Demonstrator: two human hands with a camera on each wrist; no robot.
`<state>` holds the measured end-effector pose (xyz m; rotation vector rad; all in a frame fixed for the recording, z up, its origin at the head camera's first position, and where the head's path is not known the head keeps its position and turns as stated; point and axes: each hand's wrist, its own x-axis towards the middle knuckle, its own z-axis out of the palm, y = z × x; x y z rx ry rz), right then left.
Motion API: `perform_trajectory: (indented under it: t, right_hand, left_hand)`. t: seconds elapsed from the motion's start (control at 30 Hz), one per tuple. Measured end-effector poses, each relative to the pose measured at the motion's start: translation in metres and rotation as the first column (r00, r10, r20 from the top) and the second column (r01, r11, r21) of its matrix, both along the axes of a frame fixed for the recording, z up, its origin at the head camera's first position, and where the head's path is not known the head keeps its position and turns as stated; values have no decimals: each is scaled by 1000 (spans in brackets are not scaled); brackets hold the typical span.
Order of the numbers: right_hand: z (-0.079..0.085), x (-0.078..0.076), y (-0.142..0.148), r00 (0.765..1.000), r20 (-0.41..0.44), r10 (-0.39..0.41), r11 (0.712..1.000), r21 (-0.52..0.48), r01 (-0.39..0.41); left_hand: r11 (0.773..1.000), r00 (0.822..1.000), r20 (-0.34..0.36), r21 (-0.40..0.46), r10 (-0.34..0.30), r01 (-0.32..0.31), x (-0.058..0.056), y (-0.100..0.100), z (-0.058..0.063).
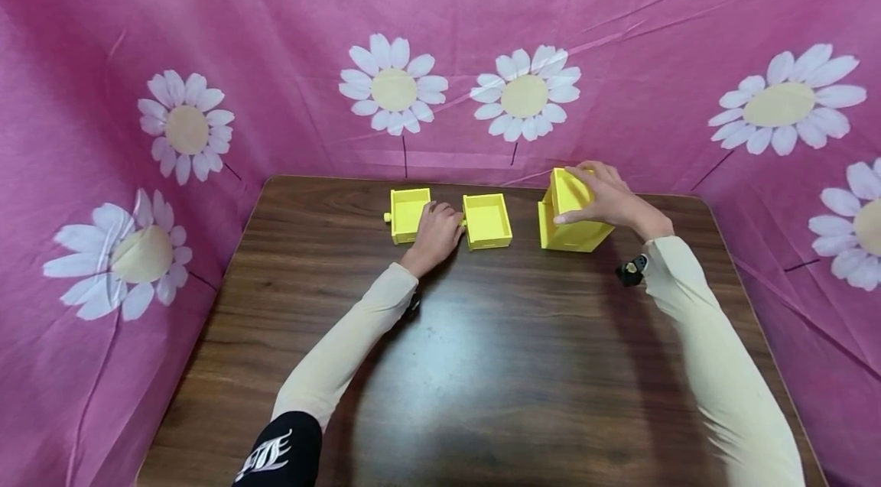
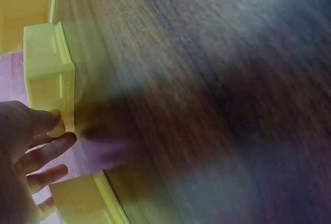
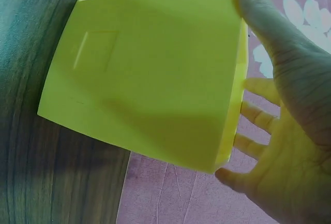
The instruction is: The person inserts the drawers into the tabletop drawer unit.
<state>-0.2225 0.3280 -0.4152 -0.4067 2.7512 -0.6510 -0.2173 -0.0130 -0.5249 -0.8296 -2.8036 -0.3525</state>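
Pinching the knob [image 2: 57, 129] of the middle yellow drawer [image 1: 487, 219] with the left hand [image 1: 438, 232], reaching in near another drawer [image 1: 405, 212] on the table [image 1: 447, 372]. Spanning the yellow cabinet [image 1: 573, 238], farther right, with thumb and fingers of the right hand [image 1: 611, 200]. Working with hands well apart; ideally gripping the knob squarely, holding the drawer level and bracing the cabinet against tipping.
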Motion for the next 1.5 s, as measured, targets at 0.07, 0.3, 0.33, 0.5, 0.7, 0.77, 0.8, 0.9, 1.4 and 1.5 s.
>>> perform_trajectory:
  t: [0.07,0.3,0.33,0.5,0.7,0.77,0.8,0.9,1.4,1.5]
  right_hand:
    - [-1,-1,1,1000,7,-3,1000,-23,3]
    - [0,-4,2,999,39,5,1000,-10,-5]
    - [1,-4,2,999,44,11,1000,-8,-10]
    - [6,-3,-1,998,65,28,999,-20,-27]
    - [6,-1,-4,995,96,25,1000,-21,-23]
    - [7,-2,-4,994,112,20,1000,-7,-19]
    - [8,-2,-5,993,120,20,1000,0,-20]
    - [10,-4,-5,990,139,15,1000,24,-18]
    - [12,-2,-8,987,159,17,1000,9,-19]
    - [13,-2,-7,987,162,14,1000,13,-16]
  left_hand:
    - [1000,1000,-3,-3,8,-8,0,1,0]
    - [999,999,18,-25,32,-31,-2,7,-2]
    - [999,999,14,-30,35,-34,-2,8,-2]
    - [997,998,17,-58,54,-53,-2,9,-2]
    - [996,998,33,-77,56,-54,0,9,-3]
    - [995,998,31,-77,59,-56,1,8,-3]
    - [996,998,31,-75,59,-56,1,8,-2]
    - [997,998,27,-65,55,-53,1,8,-1]
    - [998,999,25,40,43,-44,6,13,0]
    - [998,999,1,53,41,-41,6,15,0]
